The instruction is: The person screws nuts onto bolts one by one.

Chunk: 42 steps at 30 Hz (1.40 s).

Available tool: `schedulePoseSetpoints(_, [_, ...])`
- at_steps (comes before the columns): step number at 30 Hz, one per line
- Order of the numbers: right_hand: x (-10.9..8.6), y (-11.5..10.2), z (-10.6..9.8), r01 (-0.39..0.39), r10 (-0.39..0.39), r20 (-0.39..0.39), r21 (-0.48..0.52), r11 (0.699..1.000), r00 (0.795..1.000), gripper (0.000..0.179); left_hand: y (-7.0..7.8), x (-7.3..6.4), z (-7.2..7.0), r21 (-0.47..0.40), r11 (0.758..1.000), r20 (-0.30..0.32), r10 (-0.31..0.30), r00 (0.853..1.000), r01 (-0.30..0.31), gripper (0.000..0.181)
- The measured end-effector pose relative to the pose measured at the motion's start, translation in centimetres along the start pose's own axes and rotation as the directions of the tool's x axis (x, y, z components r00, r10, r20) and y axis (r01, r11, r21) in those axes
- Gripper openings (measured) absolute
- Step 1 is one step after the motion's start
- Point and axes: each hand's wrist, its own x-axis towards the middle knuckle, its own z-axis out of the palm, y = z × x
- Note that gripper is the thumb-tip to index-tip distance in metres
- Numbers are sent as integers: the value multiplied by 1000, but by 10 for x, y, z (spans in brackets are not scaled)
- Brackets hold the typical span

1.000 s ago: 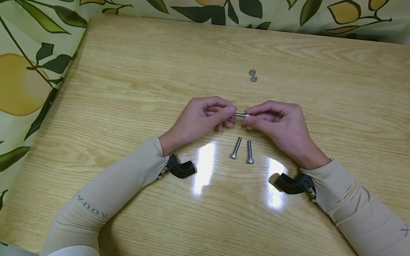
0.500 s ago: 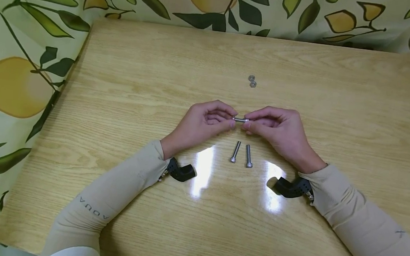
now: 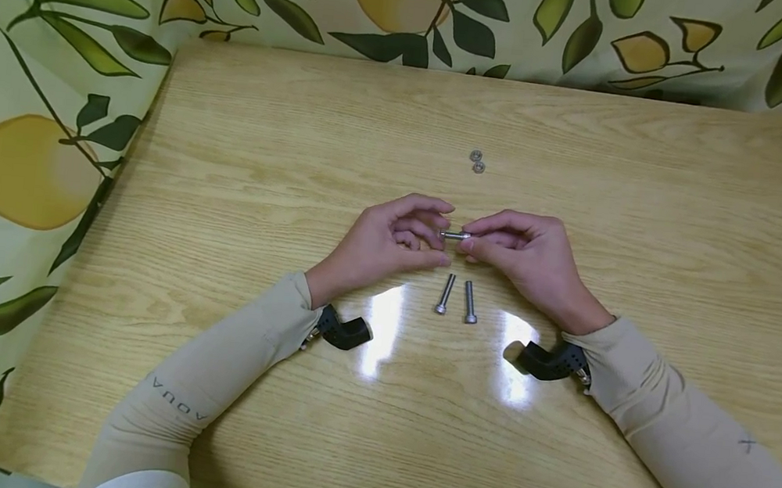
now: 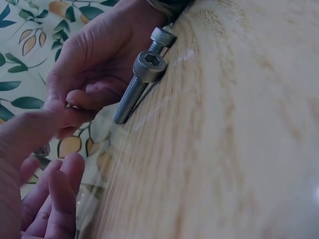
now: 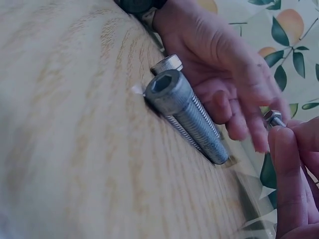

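My right hand (image 3: 535, 250) pinches a metal bolt (image 3: 454, 236) between thumb and fingertips, its free end pointing left. On that free end sits a hex nut (image 5: 273, 117), clearest in the right wrist view. Around the nut my left hand (image 3: 392, 236) is spread, thumb below and fingers above, holding nothing. Two socket-head bolts lie on the table just nearer than the hands: a left one (image 3: 446, 294) and a right one (image 3: 471, 303), heads toward me. In the left wrist view a bolt head (image 4: 149, 64) with its hex socket looms large.
Two loose hex nuts (image 3: 477, 162) lie close together on the wooden table (image 3: 268, 122) beyond the hands. A fruit-patterned cloth (image 3: 37, 171) borders the table at the left and back. Black wrist cameras (image 3: 347, 332) jut inward below both wrists.
The left thumb and fingers have come apart from the bolt's end and spread. The right hand keeps its pinch on the bolt. The head view has shifted slightly.
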Motion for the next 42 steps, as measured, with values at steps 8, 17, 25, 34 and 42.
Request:
schedulePoseSetpoints(8, [0,0,0,-16,15,7,33,999,1000,26,9,-2,1,61,996,1,-57,998,57,23])
schedulePoseSetpoints(17, [0,0,1,-21,19,19,76,997,1000,29,25,-7,1,49,992,6,-114,993,114,22])
schedulePoseSetpoints(25, [2,-1,1,-16,16,26,11,1000,1000,27,17,-5,0,-29,998,-11,-60,998,60,22])
schedulePoseSetpoints(34, [1,3,1,-23,24,36,-22,999,999,26,-3,-2,-1,-73,997,2,21,1000,-21,21])
schedulePoseSetpoints(42, [1,1,-1,-35,35,20,-16,999,999,26,3,-2,-2,-34,999,3,-17,1000,17,25])
